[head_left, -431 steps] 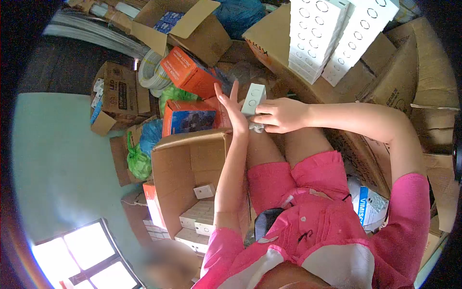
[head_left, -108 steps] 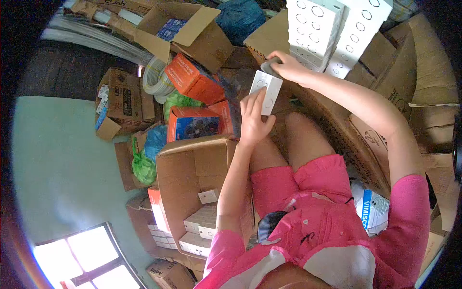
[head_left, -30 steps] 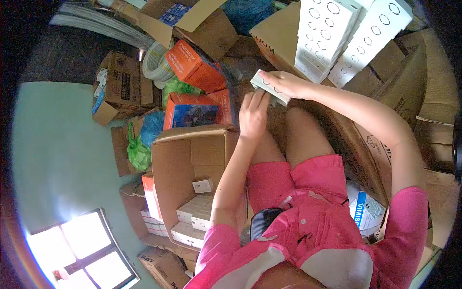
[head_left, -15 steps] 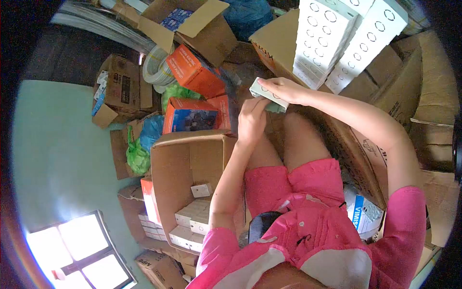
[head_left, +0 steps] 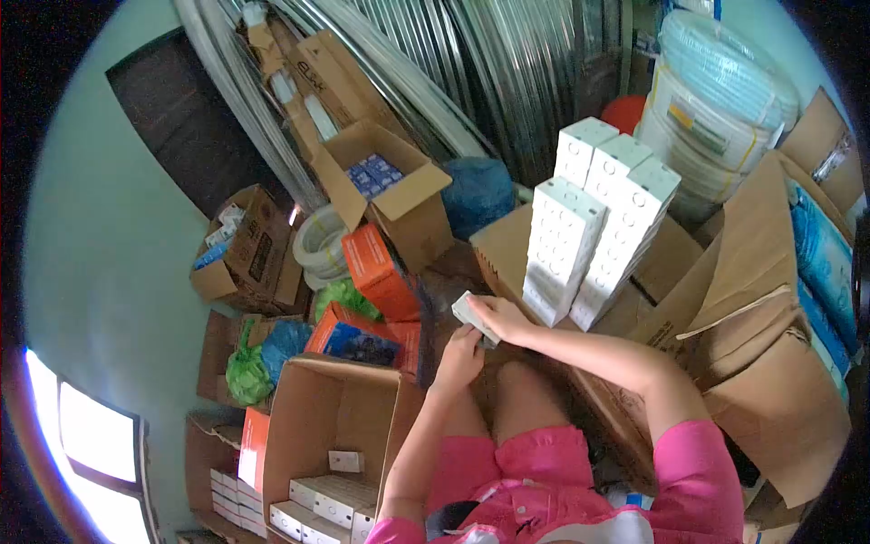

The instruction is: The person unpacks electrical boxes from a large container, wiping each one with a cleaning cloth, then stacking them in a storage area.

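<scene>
Both hands hold a small white electrical mounting box (head_left: pixel 463 309) above my lap. My right hand (head_left: pixel 504 321) grips it from above, fingers closed along its side. My left hand (head_left: pixel 460 361) is closed at its lower edge, and its fingertips are partly hidden. Tall stacks of similar white boxes with round marks (head_left: pixel 564 240) stand just right of my hands on a large carton (head_left: pixel 507 238). To my left, an open carton (head_left: pixel 335 399) contains rows of white boxes (head_left: pixel 331 500) and one lying on top (head_left: pixel 345 461).
Orange boxes (head_left: pixel 375 263) and a green bag (head_left: pixel 246 374) are at the left. Behind them is an open carton of blue packs (head_left: pixel 424 213). Metal tubes (head_left: pixel 489 72) lean at the back. Coiled white pipe (head_left: pixel 693 127) and a torn carton (head_left: pixel 752 308) stand at the right.
My view has tilted up, so the tubes and coiled pipe at the back now show and the stacks appear lower. Both hands stay on the white mounting box.
</scene>
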Motion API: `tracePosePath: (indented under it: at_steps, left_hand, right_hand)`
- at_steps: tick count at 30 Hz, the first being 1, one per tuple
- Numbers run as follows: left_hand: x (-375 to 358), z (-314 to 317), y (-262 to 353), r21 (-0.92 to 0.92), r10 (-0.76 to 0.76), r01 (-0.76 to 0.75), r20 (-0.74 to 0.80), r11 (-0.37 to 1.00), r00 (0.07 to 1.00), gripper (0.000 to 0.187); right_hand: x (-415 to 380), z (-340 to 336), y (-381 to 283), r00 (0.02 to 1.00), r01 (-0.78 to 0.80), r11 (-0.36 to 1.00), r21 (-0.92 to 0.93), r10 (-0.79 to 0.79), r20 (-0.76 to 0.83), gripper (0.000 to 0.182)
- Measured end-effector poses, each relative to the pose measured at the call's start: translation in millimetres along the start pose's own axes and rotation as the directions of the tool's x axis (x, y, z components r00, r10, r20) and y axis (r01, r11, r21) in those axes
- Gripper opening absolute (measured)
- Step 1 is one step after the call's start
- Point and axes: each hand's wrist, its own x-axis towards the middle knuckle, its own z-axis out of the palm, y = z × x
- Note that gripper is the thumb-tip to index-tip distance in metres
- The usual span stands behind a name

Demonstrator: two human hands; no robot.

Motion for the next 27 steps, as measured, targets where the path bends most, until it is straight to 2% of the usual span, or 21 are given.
tracePosePath:
  at_steps: [2, 5, 6, 9, 12, 13, 15, 17, 18, 19, 21, 23, 24, 25, 27]
  left_hand:
    - [-1.0, -9.7, 6.7, -0.071, -0.045, 0.045, 0.002, 0.996, 0.999, 0.037]
    - [-2.6, -27.8, 10.3, -0.166, -0.203, 0.211, 0.061, 0.963, 0.977, 0.039]
    - [-3.7, -33.8, 16.4, -0.145, -0.193, 0.199, 0.052, 0.969, 0.98, 0.038]
    - [-10.2, -48.9, 27.1, 0.031, -0.075, 0.072, 0.104, 0.997, 0.992, 0.037]
    - [-16.9, -59.3, 51.2, 0.116, -0.134, 0.126, 0.065, 0.985, 0.989, 0.036]
    - [-18.5, -60.4, 56.3, 0.138, -0.171, 0.161, 0.06, 0.977, 0.983, 0.036]
    - [-24.4, -58.4, 58.9, 0.208, -0.214, 0.226, -0.075, 0.952, 0.974, 0.031]
    - [-21.7, -57.9, 68.6, 0.129, -0.238, 0.273, -0.232, 0.953, 0.943, 0.03]
    - [-17.9, -57.5, 76.7, 0.047, -0.24, 0.256, -0.223, 0.966, 0.945, 0.029]
    - [-11.2, -55.4, 86.8, -0.035, -0.238, 0.236, -0.217, 0.971, 0.947, 0.029]
    - [-0.7, -43.0, 90.9, -0.133, -0.23, 0.204, -0.223, 0.97, 0.947, 0.026]
    - [11.8, -23.5, 84.0, -0.165, -0.217, 0.178, -0.262, 0.97, 0.941, 0.022]
    - [16.7, -15.5, 86.0, -0.071, -0.214, 0.202, -0.264, 0.977, 0.941, 0.019]
    - [21.2, -8.1, 87.5, 0.022, -0.213, 0.227, -0.264, 0.974, 0.941, 0.015]
    - [27.1, 12.2, 75.9, 0.174, 0.083, -0.019, -0.371, 0.984, 0.925, 0.017]
  right_hand:
    - [-2.5, -3.9, -13.1, 0.999, -0.002, 0.999, 0.048, 0.001, 0.034, 0.066]
    - [-14.3, -5.6, -32.0, 0.984, 0.174, 0.984, 0.038, -0.175, 0.023, 0.064]
    - [-20.7, -7.8, -42.5, 0.988, 0.116, 0.992, 0.059, -0.121, 0.098, 0.063]
    - [-31.1, -5.9, -47.4, 0.986, 0.141, 0.988, 0.063, -0.146, 0.084, 0.063]
    - [-37.3, -10.0, -52.6, 0.968, 0.244, 0.966, 0.083, -0.248, 0.036, 0.062]
    - [-39.4, -15.4, -55.5, 0.94, 0.341, 0.939, -0.032, -0.341, 0.006, 0.062]
    - [-41.9, -32.8, -60.0, 0.858, 0.494, 0.829, -0.264, -0.514, -0.009, 0.06]
    - [-36.6, -48.3, -52.3, 0.828, 0.524, 0.766, -0.372, -0.561, 0.01, 0.058]
    - [-48.4, -56.2, -67.9, 0.859, 0.487, 0.823, -0.291, -0.511, -0.008, 0.058]
    - [-41.3, -53.1, -57.4, 0.833, 0.518, 0.826, -0.224, -0.546, -0.089, 0.06]
    - [-20.2, -47.1, -35.9, 0.936, 0.335, 0.942, -0.03, -0.336, -0.104, 0.065]
    - [-11.7, -51.7, -32.6, 0.975, 0.22, 0.973, 0.076, -0.221, 0.008, 0.071]
    - [-7.7, -53.1, -30.3, 0.984, 0.157, 0.98, 0.122, -0.166, 0.071, 0.074]
    - [-6.4, -53.7, -30.2, 0.986, 0.151, 0.982, 0.116, -0.158, 0.057, 0.076]
    - [-5.8, -58.9, -29.4, 0.99, 0.135, 0.986, 0.099, -0.138, 0.032, 0.079]
